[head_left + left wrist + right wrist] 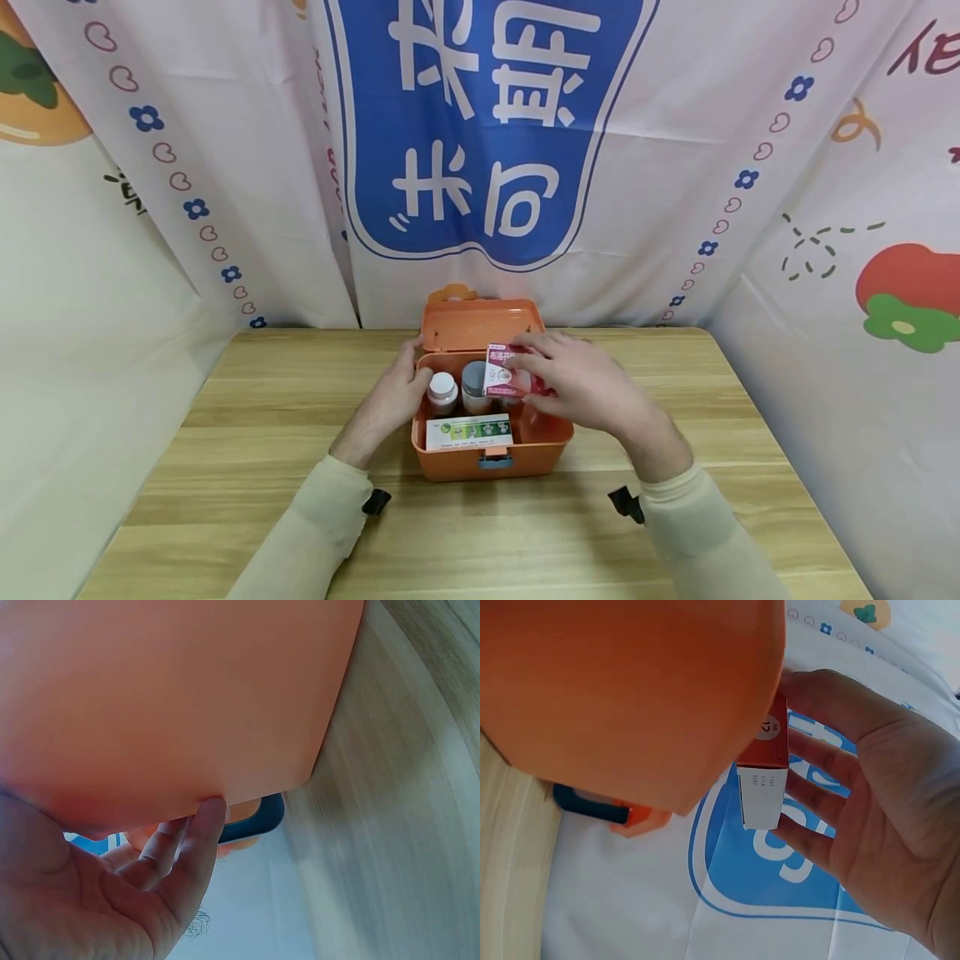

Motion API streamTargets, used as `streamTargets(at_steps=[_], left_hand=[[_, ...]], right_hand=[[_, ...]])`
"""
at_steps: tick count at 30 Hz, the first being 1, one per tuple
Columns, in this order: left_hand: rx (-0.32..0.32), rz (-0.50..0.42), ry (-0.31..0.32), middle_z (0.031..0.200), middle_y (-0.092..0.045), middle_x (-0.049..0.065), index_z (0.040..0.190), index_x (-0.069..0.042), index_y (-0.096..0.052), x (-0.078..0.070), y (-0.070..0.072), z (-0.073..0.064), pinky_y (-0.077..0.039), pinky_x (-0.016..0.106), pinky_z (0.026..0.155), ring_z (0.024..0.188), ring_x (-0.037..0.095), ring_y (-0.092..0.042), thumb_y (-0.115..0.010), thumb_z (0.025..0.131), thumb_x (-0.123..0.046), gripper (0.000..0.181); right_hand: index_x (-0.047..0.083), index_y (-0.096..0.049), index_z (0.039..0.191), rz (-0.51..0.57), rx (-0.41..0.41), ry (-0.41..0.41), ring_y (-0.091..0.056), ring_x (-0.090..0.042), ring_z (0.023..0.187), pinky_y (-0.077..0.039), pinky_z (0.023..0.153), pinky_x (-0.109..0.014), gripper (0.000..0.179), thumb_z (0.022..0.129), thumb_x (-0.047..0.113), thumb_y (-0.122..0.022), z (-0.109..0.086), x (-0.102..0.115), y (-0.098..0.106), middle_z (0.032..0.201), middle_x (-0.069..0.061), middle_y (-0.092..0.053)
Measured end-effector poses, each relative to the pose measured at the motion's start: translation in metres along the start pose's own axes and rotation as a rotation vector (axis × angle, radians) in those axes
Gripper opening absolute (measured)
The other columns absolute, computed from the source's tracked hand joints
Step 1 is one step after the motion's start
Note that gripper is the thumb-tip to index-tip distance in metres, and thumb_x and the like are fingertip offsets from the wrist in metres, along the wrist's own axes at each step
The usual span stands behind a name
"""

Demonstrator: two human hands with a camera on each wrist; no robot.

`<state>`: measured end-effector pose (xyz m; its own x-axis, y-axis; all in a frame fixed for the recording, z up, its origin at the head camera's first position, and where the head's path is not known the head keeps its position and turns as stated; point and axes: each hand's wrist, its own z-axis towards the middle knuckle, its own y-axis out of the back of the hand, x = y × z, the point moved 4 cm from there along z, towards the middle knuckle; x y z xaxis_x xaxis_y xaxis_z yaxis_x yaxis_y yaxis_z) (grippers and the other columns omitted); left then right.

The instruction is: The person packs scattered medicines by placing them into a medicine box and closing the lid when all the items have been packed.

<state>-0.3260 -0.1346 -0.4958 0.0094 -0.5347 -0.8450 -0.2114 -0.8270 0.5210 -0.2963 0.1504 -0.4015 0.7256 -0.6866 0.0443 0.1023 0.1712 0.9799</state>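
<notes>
An orange storage box (450, 463) stands on the table with its lid (483, 323) tipped back. My left hand (397, 390) grips its left side near the back corner, thumb at the rim. Seen from the left wrist, that hand's (127, 892) fingers lie along the back of the orange wall (180, 705). My right hand (588, 383) pinches a pink-and-white medicine box (498, 372) over the right part of the opening. Its white end (762, 799) faces the right wrist camera. Inside stand a white-capped bottle (442, 393), a grey-capped bottle (476, 392) and a white-and-green carton (468, 432).
A blue latch (495, 462) sits on the storage box's front wall. The wooden table (300, 400) reaches back to a printed white curtain (637, 208), which also hangs on both sides. A dark handle (262, 817) shows behind the box in the left wrist view.
</notes>
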Motion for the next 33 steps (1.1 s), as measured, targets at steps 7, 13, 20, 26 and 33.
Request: streamTargets(at_steps=[7, 13, 20, 26, 33], left_hand=[[-0.016, 0.023, -0.011, 0.184, -0.044, 0.031, 0.188, -0.01, -0.015, 0.002, 0.0, 0.002, -0.042, 0.069, 0.139, 0.168, 0.048, -0.051, -0.038, 0.123, -0.029, 0.072], [-0.019, 0.021, -0.01, 0.184, -0.045, 0.031, 0.188, -0.01, -0.015, 0.003, -0.001, 0.003, -0.042, 0.069, 0.139, 0.168, 0.048, -0.051, -0.039, 0.123, -0.029, 0.072], [-0.015, 0.009, -0.013, 0.184, -0.044, 0.032, 0.188, -0.01, -0.015, 0.003, -0.001, 0.001, -0.042, 0.07, 0.138, 0.168, 0.05, -0.051, -0.038, 0.123, -0.028, 0.072], [-0.018, 0.006, -0.033, 0.181, -0.048, 0.033, 0.188, -0.008, -0.016, 0.002, -0.001, 0.001, -0.044, 0.069, 0.138, 0.166, 0.05, -0.054, -0.039, 0.123, -0.027, 0.072], [-0.023, 0.02, -0.036, 0.178, -0.051, 0.034, 0.187, -0.006, -0.017, 0.001, 0.0, 0.002, -0.042, 0.068, 0.139, 0.166, 0.049, -0.054, -0.039, 0.122, -0.026, 0.072]], right_hand=[[0.026, -0.078, 0.152, -0.001, 0.046, 0.043, -0.069, -0.035, 0.154, -0.061, 0.125, -0.06, 0.05, 0.105, 0.038, -0.091, 0.004, 0.014, -0.008, 0.167, -0.008, -0.069], [0.027, -0.077, 0.153, 0.004, 0.054, 0.091, -0.068, -0.031, 0.154, -0.06, 0.127, -0.057, 0.054, 0.103, 0.037, -0.093, 0.007, 0.025, -0.016, 0.167, -0.004, -0.07], [0.026, -0.08, 0.149, 0.004, 0.026, 0.174, -0.07, -0.027, 0.149, -0.061, 0.126, -0.05, 0.054, 0.099, 0.038, -0.097, 0.011, 0.036, -0.024, 0.165, -0.002, -0.071], [0.025, -0.078, 0.152, 0.012, 0.053, 0.21, -0.07, -0.027, 0.148, -0.061, 0.126, -0.047, 0.057, 0.1, 0.039, -0.096, 0.014, 0.041, -0.029, 0.167, -0.003, -0.07], [0.024, -0.083, 0.149, 0.034, 0.075, 0.25, -0.071, -0.026, 0.152, -0.059, 0.129, -0.045, 0.05, 0.103, 0.039, -0.094, 0.018, 0.045, -0.036, 0.166, -0.002, -0.073]])
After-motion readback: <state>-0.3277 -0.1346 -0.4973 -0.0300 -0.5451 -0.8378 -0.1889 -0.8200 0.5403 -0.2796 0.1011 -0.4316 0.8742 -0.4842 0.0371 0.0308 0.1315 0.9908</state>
